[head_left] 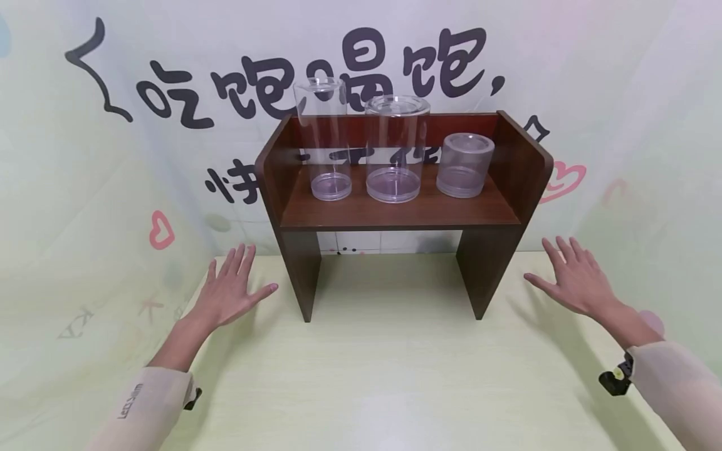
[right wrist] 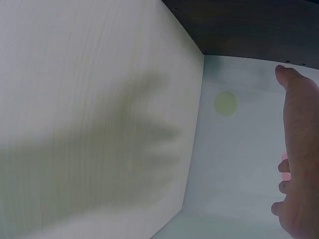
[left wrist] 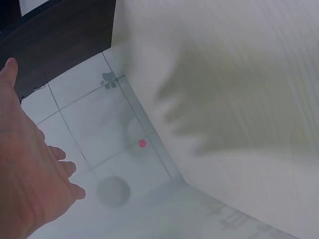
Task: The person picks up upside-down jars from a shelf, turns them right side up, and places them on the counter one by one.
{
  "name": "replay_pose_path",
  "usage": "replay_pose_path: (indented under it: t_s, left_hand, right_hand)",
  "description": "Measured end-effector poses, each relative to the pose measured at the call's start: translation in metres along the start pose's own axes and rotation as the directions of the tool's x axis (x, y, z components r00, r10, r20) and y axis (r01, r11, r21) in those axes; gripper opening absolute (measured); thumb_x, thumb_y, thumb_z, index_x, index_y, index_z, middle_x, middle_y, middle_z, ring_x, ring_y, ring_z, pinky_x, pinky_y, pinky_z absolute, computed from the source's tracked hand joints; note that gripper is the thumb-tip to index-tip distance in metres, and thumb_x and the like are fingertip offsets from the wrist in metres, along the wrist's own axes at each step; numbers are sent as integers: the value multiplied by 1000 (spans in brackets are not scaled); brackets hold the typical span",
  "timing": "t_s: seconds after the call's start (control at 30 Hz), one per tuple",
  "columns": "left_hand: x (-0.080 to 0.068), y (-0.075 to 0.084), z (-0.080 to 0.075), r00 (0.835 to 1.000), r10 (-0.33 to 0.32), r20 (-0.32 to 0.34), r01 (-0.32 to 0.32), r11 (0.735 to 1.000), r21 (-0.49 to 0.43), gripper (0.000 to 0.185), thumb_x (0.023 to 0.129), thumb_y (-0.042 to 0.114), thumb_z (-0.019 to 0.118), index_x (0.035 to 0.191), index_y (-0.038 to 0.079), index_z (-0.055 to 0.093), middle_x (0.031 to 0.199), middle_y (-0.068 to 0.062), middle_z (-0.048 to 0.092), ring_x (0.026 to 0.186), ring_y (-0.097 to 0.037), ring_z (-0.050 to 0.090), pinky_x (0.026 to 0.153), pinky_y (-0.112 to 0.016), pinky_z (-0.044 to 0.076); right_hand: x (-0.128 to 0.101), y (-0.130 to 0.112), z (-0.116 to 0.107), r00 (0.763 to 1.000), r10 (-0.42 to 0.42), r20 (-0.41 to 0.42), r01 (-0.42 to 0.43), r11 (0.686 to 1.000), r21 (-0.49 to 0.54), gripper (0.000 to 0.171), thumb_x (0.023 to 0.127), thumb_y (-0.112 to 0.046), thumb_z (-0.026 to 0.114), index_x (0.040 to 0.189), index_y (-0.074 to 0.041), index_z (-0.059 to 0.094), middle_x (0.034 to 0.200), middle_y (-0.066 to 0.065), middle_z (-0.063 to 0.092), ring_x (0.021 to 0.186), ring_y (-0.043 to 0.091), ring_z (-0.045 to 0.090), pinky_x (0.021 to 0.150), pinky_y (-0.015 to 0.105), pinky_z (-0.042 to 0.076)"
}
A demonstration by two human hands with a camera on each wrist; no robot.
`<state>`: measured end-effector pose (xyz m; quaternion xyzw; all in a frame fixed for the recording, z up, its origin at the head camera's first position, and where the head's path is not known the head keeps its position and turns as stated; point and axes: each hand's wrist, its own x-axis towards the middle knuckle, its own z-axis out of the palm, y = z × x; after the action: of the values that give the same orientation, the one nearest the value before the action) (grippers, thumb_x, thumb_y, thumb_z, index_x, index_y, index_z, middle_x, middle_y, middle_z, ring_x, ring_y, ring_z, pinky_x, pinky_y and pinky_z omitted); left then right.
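In the head view my left hand [head_left: 228, 294] is held with fingers spread, left of a dark brown wooden shelf [head_left: 400, 213]. On the other side my right hand [head_left: 578, 282] is spread the same way, apart from the shelf. Neither hand holds anything. Three clear cylinders stand on the shelf board: a tall narrow one [head_left: 331, 156] at left, a wider one [head_left: 393, 150] in the middle and a short one [head_left: 465, 166] at right. Each wrist view shows the hand [left wrist: 35, 164] or hand [right wrist: 301, 144] at its edge, near a dark side panel.
The shelf stands on a pale table [head_left: 389, 376], its side panels reaching down to the tabletop. Behind it hangs a light backdrop [head_left: 248, 37] with large dark lettering and pink hearts. The backdrop also runs along both sides. Hand shadows fall on the table.
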<state>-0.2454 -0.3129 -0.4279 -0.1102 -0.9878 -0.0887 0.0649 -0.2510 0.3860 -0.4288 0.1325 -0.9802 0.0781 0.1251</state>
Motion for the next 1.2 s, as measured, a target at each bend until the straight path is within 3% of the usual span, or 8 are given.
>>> replay_pose_path:
  t_s: [0.2, 0.37, 0.7, 0.93, 1.2]
  left_hand:
    - [-4, 3, -2, 999, 26, -21, -26, 1000, -14, 105, 100, 69, 52, 169, 2, 10, 174, -28, 12, 160, -49, 11, 127, -75, 4]
    - [-7, 8, -2, 998, 53, -36, -54, 998, -35, 105, 99, 67, 55, 169, 3, 10, 174, -26, 13, 161, -47, 9, 128, -72, 2]
    - [-9, 17, -2, 991, 101, -92, -106, 993, -45, 103, 98, 61, 62, 169, 4, 14, 174, -26, 16, 160, -45, 16, 129, -69, 11]
    - [-10, 25, 0, 983, 117, -140, -132, 986, -106, 102, 98, 57, 66, 169, 4, 17, 172, -27, 20, 158, -48, 22, 127, -69, 20]
    - [-13, 45, -4, 990, 44, -136, -81, 956, -282, 100, 98, 54, 68, 170, 9, 16, 176, -18, 18, 158, -47, 22, 122, -74, 27]
  right_hand:
    - [-7, -1, -4, 999, -26, -41, 27, 1000, 14, 90, 99, -54, 64, 157, 10, 37, 156, 43, 35, 147, 63, 26, 119, 76, 25]
    - [-13, -2, -7, 998, -32, -60, 35, 998, 46, 90, 100, -51, 66, 157, 10, 35, 156, 44, 34, 148, 61, 26, 126, 69, 20]
    - [-22, -11, -13, 991, -77, -107, 84, 994, 66, 88, 98, -46, 71, 159, 7, 35, 155, 39, 40, 145, 59, 33, 131, 62, 18]
    - [-27, -24, -24, 990, -72, -121, 81, 994, 67, 91, 95, -46, 75, 161, 3, 36, 154, 34, 44, 141, 56, 38, 109, 76, 39]
    - [-34, -40, -33, 988, -66, -141, 81, 992, 98, 90, 93, -42, 79, 160, 3, 39, 152, 31, 47, 136, 53, 43, 95, 76, 48]
